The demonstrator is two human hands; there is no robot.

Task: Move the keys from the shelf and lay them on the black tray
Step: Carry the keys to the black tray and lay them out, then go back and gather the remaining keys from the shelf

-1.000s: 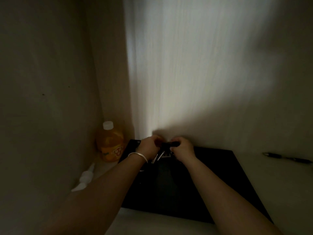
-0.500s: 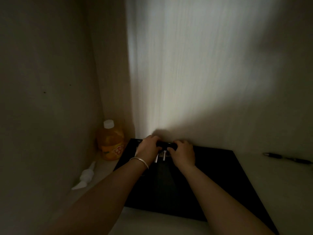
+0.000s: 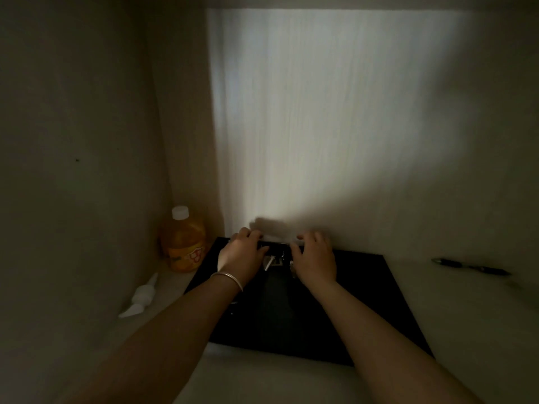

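Observation:
A bunch of keys (image 3: pixel 274 258) with dark heads and silvery blades lies at the far end of the black tray (image 3: pixel 364 301), close to the back wall. My left hand (image 3: pixel 243 253), with a thin bangle on the wrist, hovers just left of the keys with its fingers spread. On the other side, my right hand (image 3: pixel 314 259) is also spread and partly covers the bunch's right edge. Neither hand grips the keys. The scene is dim, so the keys' details are hard to make out.
An orange juice bottle (image 3: pixel 183 243) with a white cap stands in the left corner beside the tray. A small white object (image 3: pixel 142 297) lies in front of it by the left wall. A dark pen (image 3: pixel 470 266) lies right of the tray.
Both hands held the keys together above the tray's far end. They have since lowered the bunch onto the tray, let go and moved apart with fingers spread.

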